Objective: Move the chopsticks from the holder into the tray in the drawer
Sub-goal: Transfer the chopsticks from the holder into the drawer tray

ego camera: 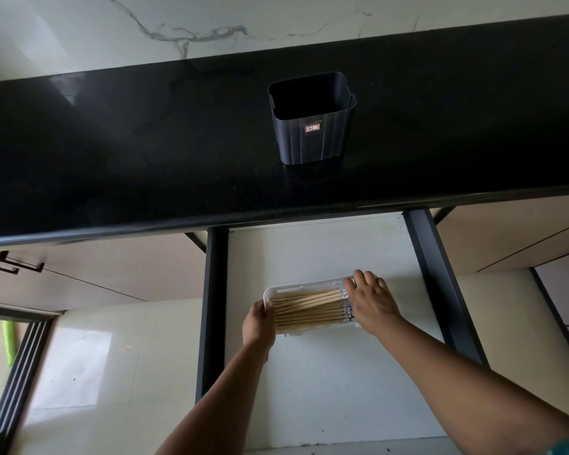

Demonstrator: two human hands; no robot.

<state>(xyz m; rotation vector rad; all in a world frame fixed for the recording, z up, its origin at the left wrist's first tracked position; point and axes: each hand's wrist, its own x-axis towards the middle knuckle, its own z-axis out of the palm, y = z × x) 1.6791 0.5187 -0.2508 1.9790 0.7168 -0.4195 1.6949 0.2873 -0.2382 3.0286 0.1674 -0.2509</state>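
A dark square holder [312, 126] stands upright on the black counter, with nothing visible inside it. Below, the drawer [312, 254] is pulled out. On its white floor lies a white tray [301, 286] with several wooden chopsticks [306, 308] side by side, their patterned ends to the right. My left hand [259, 325] grips the tray's left end. My right hand [370, 302] lies over the tray's right end and the chopstick ends, fingers curled on the far rim.
The black counter [145, 142] overhangs the back of the drawer. Dark drawer side rails [212, 310] run on both sides. Cabinet fronts with a dark handle [10, 262] sit to the left. A glossy tiled floor lies below.
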